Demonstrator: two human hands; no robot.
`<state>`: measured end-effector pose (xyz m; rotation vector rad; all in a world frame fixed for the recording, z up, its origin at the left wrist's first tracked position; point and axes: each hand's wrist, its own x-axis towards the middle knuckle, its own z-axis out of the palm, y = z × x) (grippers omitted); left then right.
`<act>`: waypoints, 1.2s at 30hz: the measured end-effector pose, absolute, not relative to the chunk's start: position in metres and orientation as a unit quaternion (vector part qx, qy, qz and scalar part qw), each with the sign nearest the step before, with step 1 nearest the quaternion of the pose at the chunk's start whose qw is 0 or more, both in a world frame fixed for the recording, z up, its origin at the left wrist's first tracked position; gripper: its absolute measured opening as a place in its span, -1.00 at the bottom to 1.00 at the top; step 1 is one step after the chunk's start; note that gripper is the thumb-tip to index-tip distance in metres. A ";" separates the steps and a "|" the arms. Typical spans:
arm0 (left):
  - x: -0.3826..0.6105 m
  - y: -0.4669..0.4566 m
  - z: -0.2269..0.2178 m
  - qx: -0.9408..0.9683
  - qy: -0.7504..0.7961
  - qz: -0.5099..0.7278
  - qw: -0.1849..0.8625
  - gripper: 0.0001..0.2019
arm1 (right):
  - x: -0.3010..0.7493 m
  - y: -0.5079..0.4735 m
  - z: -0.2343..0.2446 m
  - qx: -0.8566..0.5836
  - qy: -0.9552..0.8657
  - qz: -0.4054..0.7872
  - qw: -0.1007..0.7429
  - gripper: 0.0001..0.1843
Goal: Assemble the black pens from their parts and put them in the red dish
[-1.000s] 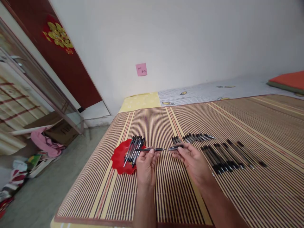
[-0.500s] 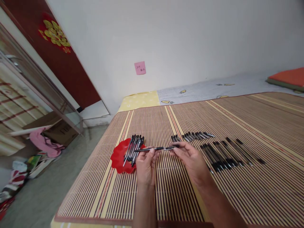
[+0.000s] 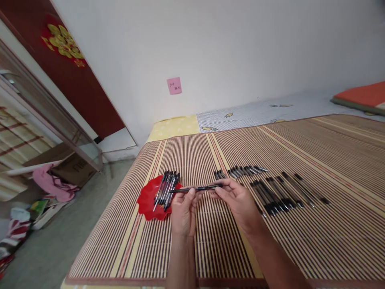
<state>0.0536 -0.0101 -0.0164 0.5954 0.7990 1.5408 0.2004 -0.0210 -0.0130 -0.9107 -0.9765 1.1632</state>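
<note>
My left hand (image 3: 184, 210) is closed around the dark barrel of a pen (image 3: 197, 188), held level above the mat. My right hand (image 3: 236, 200) pinches the black pen cap (image 3: 214, 186) at the pen's right end. Barrel and cap are in line and look joined, though fingers partly cover them. Just left of my left hand, several pens (image 3: 166, 186) lie in a red scalloped dish (image 3: 144, 200). Right of my right hand, several capless-looking pens (image 3: 270, 196) lie side by side. Behind my hands is a row of small dark and clear pieces (image 3: 248, 170), probably caps.
A striped bamboo mat (image 3: 150, 249) covers the bed. Two small black pieces, one a dark cap (image 3: 325, 200), lie near the pens at right. Folded orange cloth (image 3: 361, 96) lies at the far right. A white wall (image 3: 240, 52) bearing a pink note (image 3: 174, 85) rises behind.
The cap and the barrel have come together; the pale gap between them is gone. My right hand moved slightly left towards my left hand. The view shifted a little.
</note>
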 end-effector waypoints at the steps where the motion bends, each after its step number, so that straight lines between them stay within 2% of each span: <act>1: 0.054 -0.010 -0.017 0.261 0.345 0.664 0.610 -0.67 | 0.199 -0.022 -0.013 -0.400 -0.431 0.508 0.630 -0.69; 11: 0.063 -0.016 -0.016 0.297 0.338 0.650 0.612 -0.69 | 0.187 -0.024 -0.013 -0.426 -0.419 0.498 0.629 -0.66; 17: 0.059 -0.015 -0.017 0.303 0.373 0.617 0.624 -0.61 | 0.211 -0.019 -0.017 -0.441 -0.381 0.504 0.638 -0.63; 19: 0.051 -0.014 -0.017 0.355 0.413 0.617 0.569 -0.68 | 0.220 -0.018 -0.018 -0.468 -0.380 0.485 0.634 -0.63; 22: 0.042 -0.013 -0.015 0.547 0.474 0.546 0.422 -0.88 | 0.226 -0.016 -0.018 -0.501 -0.396 0.462 0.615 -0.62; 24: 0.042 -0.015 -0.014 0.652 0.479 0.475 0.346 -0.90 | 0.225 -0.015 -0.019 -0.507 -0.411 0.448 0.611 -0.61; 26: 0.046 -0.017 -0.013 0.704 0.475 0.422 0.317 -0.86 | 0.223 -0.014 -0.020 -0.507 -0.425 0.437 0.609 -0.61; 30: 0.044 -0.019 -0.013 0.735 0.484 0.368 0.300 -0.87 | 0.218 -0.016 -0.020 -0.503 -0.457 0.418 0.603 -0.58; 33: 0.022 -0.013 -0.016 0.714 0.515 0.404 0.248 -0.87 | 0.218 -0.017 -0.022 -0.489 -0.471 0.420 0.603 -0.50; 36: -0.008 -0.005 -0.023 0.653 0.585 0.456 0.150 -0.87 | 0.221 -0.017 -0.024 -0.484 -0.479 0.414 0.604 -0.55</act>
